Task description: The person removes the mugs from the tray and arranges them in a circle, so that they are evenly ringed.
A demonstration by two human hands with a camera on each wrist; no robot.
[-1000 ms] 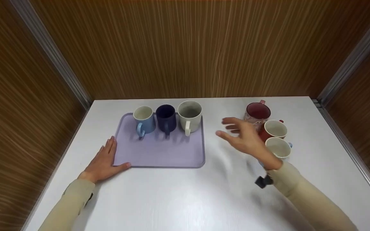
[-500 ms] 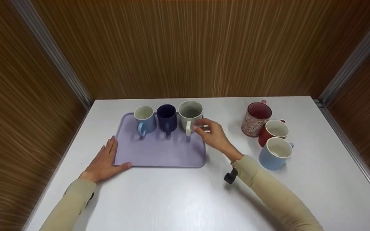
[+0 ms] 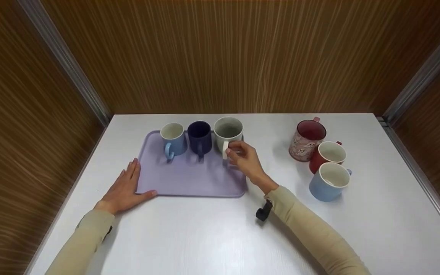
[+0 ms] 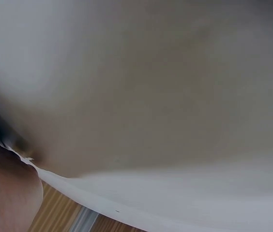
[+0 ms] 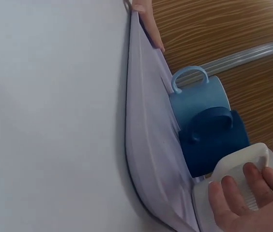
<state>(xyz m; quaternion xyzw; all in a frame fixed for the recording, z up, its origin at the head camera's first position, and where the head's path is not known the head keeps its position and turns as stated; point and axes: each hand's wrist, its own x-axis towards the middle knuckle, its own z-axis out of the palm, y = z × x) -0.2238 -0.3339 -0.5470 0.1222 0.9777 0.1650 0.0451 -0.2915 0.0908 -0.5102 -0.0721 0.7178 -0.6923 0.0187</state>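
Note:
A lilac tray [image 3: 189,179] lies on the white table, with three mugs in a row along its back. My left hand [image 3: 122,193] rests flat at the tray's left edge, fingers straight and thumb along the front corner. At the right end of the row stands a white mug [image 3: 221,139]; my right hand [image 3: 246,160] pinches its handle [image 5: 243,157] between thumb and fingers. Beside it are a dark blue mug [image 3: 200,138] and a light blue mug [image 3: 177,145], handles toward the front. The left wrist view holds mostly blurred table and sleeve.
Right of the tray, a pink patterned mug [image 3: 302,147], a red mug [image 3: 317,160] and another light blue mug [image 3: 325,187] stand close together on the table [image 3: 189,236]. Wood-grain panels [image 3: 243,57] enclose the back and sides.
My right hand has come left from the mugs on the right to the white mug's handle, and its fingers have closed there. My left hand stays at the tray's edge.

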